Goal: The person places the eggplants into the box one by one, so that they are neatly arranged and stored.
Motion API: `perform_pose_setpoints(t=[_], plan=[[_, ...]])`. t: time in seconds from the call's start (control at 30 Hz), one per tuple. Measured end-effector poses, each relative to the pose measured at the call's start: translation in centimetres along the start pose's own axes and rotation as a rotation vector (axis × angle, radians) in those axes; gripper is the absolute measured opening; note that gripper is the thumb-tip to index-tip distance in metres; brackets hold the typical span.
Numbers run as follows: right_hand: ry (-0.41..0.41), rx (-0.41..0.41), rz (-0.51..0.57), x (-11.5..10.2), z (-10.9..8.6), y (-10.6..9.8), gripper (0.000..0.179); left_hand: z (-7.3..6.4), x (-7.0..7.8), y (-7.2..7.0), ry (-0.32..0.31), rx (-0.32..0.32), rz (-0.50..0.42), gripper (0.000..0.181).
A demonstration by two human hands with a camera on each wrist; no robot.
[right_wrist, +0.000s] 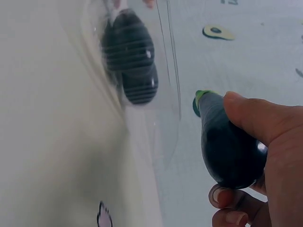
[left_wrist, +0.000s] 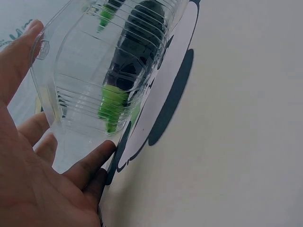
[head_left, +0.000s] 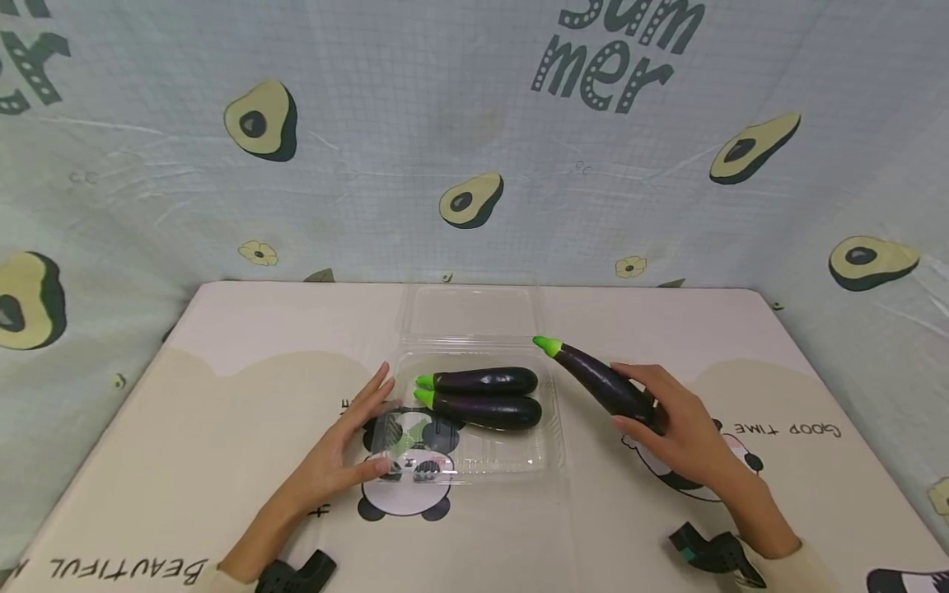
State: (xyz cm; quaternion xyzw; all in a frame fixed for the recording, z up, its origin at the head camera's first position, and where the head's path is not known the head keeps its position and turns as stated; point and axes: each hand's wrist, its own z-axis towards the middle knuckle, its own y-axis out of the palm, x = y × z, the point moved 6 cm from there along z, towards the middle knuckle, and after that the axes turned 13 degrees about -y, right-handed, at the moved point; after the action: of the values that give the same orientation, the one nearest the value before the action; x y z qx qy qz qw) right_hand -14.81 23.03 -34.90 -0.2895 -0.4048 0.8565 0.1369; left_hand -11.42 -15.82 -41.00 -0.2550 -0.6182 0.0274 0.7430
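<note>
My right hand (head_left: 685, 432) grips an eggplant (head_left: 602, 380) by its thick end, just right of a clear plastic clamshell box (head_left: 511, 463). The green stem of that eggplant points up and left, close to the box's right rim. Inside the box two dark eggplants lie side by side, a rear eggplant (head_left: 493, 380) and a front eggplant (head_left: 493, 412), green stems to the left. My left hand (head_left: 337, 457) is at the box's left side, fingers spread and thumb at the near left corner. In the left wrist view, the fingers (left_wrist: 94, 163) lie along the box's end.
The clear lid (head_left: 474, 311) stands open behind the box. A printed cloth (head_left: 245, 428) with panda drawings and lettering covers the table. Behind it hangs an avocado-patterned curtain (head_left: 371, 181). Dark wrist mounts (head_left: 715, 550) sit at both wrists.
</note>
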Motion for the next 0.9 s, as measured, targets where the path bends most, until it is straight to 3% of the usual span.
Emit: perform_pose_setpoints(t=[0.43,0.9], plan=[[-0.059,-0.089,0.071,-2.0,3.0,3.4,0.063,-0.2,0.0,0.0,0.004,0.002,0.001,0.087],[-0.158,-0.13,0.146,-3.8,4.8,5.3,0.062,-0.1,-0.2,0.1,0.016,-0.006,-0.007,0.086]])
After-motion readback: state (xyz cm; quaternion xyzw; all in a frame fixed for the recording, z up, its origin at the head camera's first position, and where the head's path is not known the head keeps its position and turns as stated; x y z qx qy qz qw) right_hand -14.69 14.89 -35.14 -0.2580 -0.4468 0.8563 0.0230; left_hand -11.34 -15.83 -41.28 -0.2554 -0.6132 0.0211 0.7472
